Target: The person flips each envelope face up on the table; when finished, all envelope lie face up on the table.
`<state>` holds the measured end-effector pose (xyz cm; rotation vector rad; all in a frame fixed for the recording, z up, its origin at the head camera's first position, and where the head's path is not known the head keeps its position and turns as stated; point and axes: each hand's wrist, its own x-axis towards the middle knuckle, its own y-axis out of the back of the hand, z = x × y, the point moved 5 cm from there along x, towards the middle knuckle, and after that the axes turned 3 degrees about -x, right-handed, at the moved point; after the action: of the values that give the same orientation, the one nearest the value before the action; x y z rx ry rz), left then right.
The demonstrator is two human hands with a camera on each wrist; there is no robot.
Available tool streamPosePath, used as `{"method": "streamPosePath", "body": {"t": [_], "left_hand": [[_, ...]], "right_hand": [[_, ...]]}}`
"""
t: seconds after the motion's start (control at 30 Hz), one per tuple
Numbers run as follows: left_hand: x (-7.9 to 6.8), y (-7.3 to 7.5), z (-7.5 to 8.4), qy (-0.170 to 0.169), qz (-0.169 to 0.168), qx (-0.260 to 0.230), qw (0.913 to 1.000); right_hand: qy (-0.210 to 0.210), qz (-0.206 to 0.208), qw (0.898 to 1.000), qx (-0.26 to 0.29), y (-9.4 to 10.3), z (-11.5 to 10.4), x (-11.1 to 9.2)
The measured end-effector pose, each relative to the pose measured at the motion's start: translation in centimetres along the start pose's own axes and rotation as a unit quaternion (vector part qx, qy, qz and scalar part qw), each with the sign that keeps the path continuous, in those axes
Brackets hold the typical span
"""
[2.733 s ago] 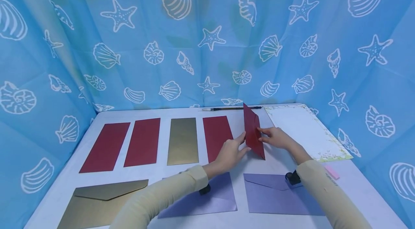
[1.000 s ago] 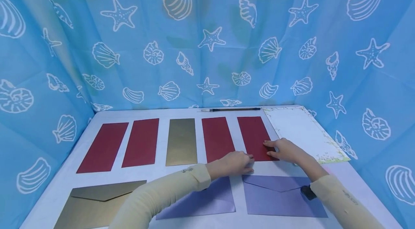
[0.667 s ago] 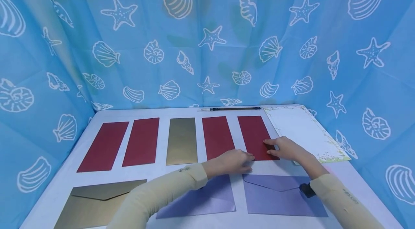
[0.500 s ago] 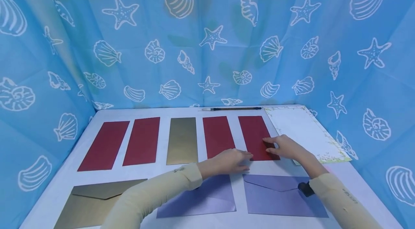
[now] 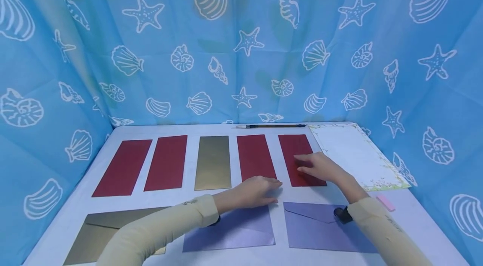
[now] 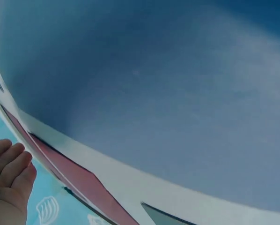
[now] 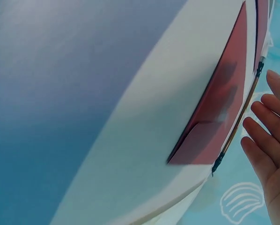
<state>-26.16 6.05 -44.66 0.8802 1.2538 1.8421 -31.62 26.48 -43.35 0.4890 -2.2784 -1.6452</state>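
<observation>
My right hand (image 5: 320, 166) hovers over the rightmost red envelope (image 5: 296, 148), fingers loosely extended and holding nothing. In the right wrist view, that red envelope (image 7: 217, 103) lies flat with shadows of fingers across it, and the hand (image 7: 273, 140) shows spread fingers. My left hand (image 5: 252, 192) is above the gap between another red envelope (image 5: 256, 155) and a purple envelope (image 5: 230, 232). Its fingers are relaxed with nothing between them. The left wrist view catches the left hand (image 6: 9, 183) at its edge, palm in sight.
Farther left in the back row lie a gold envelope (image 5: 212, 163) and two more red envelopes (image 5: 122, 167). A gold envelope (image 5: 94, 236) and a second purple envelope (image 5: 313, 232) lie in front. A brush (image 5: 275, 125), bordered paper (image 5: 347, 153) and pink block (image 5: 385, 203) are also there.
The red envelope, earlier held upright between both hands, now lies flat at the row's right end. Both hands have let go; the left has drawn back leftward, the right has moved slightly left.
</observation>
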Motion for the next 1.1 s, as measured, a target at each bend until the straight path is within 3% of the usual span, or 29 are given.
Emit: {"method": "streamPosePath", "body": {"t": [0.33,0.7,1.1], "left_hand": [[-2.1,1.3,-1.3,0.045,0.004,0.006,0.9990],[-3.2,2.2,-3.5,0.069,0.031,0.021,0.9969],[-3.3,2.1,-5.1,0.162,0.009,0.043,0.9857]], "right_hand": [[0.018,0.020,0.999,0.030,-0.4,-1.8,1.8],[0.019,-0.002,0.999,0.028,-1.1,-3.2,4.1],[-0.004,-0.032,0.999,0.024,-2.5,-4.7,6.4]]}}
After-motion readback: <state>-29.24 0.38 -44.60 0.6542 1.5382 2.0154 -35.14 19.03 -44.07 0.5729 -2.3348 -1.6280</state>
